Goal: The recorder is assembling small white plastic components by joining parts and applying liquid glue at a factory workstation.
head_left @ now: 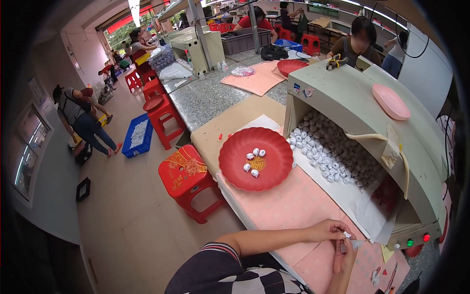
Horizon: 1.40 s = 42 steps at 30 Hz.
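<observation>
Left hand (334, 230), right hand (345, 256): grips pinched closed on one small white piece (346, 234); handwork underway, I judge; next needs steady fingertips.

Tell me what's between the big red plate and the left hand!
Only pink spotted covering shows between the red plate and the left hand; that stretch is bare in the head view.

Landmark: red scalloped plate (276, 174), gold character-style emblem (258, 163) printed at its centre. Left of the plate, a red stool (171, 169) bears gold characters on its seat. Above and right of the plate, two stickers (307, 92) mark the pale machine's (338, 88) corner; print on them appears too small to read.
</observation>
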{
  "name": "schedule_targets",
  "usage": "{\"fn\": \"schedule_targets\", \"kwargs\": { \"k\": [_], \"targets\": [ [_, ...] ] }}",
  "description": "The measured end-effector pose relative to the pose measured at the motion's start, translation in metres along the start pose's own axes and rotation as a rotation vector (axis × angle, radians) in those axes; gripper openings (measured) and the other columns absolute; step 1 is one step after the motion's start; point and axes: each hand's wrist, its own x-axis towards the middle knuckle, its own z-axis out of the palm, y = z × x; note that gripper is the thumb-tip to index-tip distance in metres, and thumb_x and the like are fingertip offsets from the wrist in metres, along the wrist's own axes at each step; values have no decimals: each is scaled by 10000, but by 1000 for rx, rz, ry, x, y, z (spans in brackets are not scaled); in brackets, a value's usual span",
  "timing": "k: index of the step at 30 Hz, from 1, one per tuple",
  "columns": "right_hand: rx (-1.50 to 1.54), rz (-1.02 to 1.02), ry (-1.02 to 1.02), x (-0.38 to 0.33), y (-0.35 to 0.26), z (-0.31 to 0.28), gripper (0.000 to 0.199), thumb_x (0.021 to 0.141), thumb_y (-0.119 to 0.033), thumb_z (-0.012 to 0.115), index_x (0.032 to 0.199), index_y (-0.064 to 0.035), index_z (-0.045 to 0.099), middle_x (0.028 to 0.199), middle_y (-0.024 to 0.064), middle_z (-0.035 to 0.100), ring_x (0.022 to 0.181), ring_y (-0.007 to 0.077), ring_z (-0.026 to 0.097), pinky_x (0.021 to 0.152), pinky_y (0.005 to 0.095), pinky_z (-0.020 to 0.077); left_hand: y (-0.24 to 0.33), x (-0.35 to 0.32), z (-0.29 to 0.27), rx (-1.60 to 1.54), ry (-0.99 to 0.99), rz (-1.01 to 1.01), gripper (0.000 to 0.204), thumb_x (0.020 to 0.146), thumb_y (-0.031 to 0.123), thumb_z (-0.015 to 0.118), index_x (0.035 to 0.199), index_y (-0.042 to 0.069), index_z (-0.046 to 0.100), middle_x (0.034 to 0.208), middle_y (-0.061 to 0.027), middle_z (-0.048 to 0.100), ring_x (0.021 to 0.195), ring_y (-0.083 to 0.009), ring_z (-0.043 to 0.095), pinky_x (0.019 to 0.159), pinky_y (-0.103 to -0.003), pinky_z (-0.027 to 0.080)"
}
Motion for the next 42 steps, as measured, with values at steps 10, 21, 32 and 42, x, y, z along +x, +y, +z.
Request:
{"fn": "schedule_targets", "kwargs": {
  "k": [10,21,32,42],
  "targets": [
    [-399,8,98,-5,-26,-38,263,959,-187,512,1138,-3,564,862,66,589,652,102,563,530,216,459,128,-80,-100,1382,760,205,260,781,-31,649,1037,7,638,1045,-131,596,954,-240,612,804,-322,509],
    [-577,-159,8,1,-8,-41,223,891,-58,593,1029,-85,420,848,39,580,626,63,478,515,196,390,82,13,-98,1464,689,249,208,811,115,649,999,32,678,981,-166,624,965,-341,573,839,-403,469],
    [-722,-170,65,-13,-16,-38,552,844,-289,700,1271,8,514,861,105,631,592,121,497,478,229,378,23,99,-120,1988,646,385,102,811,188,547,836,141,634,890,-54,592,918,-204,550,745,-350,401],
    [-326,-206,266,-23,-10,-31,354,898,-157,621,1182,33,532,916,81,604,697,146,545,574,240,455,11,26,-18,93,283,-89,363,906,164,607,1242,50,529,965,-68,606,869,-157,622,730,-310,541]
  ]
}}
